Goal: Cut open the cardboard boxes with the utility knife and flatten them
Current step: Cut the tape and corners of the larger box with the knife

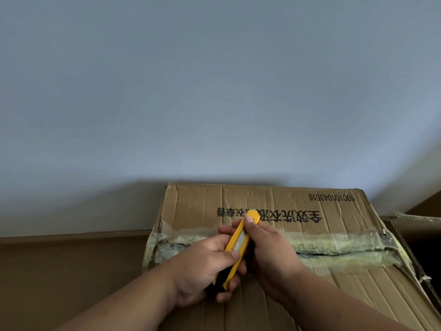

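A brown cardboard box (338, 209) with printed black characters lies in front of me, its top seam covered by worn yellowish tape (338, 244). The seam shows a dark slit to the right of my hands. Both hands hold a yellow utility knife (238, 244) above the seam, its tip pointing away from me. My left hand (205, 271) grips the knife's rear end with the thumb on its side. My right hand (269, 252) wraps the front part, thumb near the tip. I cannot tell whether the blade is out.
A second open cardboard box (420, 225) stands at the right edge, touching the first. A brown surface (71, 271) stretches to the left of the box. A plain pale wall (214, 91) rises directly behind.
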{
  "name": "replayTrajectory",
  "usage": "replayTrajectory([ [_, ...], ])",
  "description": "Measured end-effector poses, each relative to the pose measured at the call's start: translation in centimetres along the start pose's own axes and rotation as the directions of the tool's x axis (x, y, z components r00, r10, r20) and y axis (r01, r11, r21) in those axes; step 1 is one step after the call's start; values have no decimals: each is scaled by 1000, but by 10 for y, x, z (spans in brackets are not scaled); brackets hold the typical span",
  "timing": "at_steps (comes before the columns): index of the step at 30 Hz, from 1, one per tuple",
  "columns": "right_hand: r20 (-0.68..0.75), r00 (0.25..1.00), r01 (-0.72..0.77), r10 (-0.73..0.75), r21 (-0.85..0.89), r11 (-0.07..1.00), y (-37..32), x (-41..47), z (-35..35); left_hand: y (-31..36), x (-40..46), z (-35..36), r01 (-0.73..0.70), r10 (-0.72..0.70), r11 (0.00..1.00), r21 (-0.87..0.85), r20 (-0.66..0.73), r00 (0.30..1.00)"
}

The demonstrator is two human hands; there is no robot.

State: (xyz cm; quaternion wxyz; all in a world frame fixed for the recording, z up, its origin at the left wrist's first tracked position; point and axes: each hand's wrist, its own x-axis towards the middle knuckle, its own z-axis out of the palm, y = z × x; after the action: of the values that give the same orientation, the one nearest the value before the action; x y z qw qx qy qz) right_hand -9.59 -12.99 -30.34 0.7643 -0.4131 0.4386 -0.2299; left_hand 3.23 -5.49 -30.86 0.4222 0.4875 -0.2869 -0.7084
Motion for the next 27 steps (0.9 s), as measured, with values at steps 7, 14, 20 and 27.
replayTrajectory([
  [7,-18,1000,15,-16,-36,999,-1,-1,3,-4,-2,-10,-24,28,999,-38,108,994],
  [14,-13,999,42,-42,5,999,-2,2,10,2,-11,-15,-59,66,990,126,-54,996],
  [20,23,999,44,-43,-11,999,-8,10,38,18,-36,-57,-157,246,946,283,-313,918],
  [27,170,984,-56,61,-36,998,5,23,120,12,-77,-144,-216,312,949,230,-573,758],
])
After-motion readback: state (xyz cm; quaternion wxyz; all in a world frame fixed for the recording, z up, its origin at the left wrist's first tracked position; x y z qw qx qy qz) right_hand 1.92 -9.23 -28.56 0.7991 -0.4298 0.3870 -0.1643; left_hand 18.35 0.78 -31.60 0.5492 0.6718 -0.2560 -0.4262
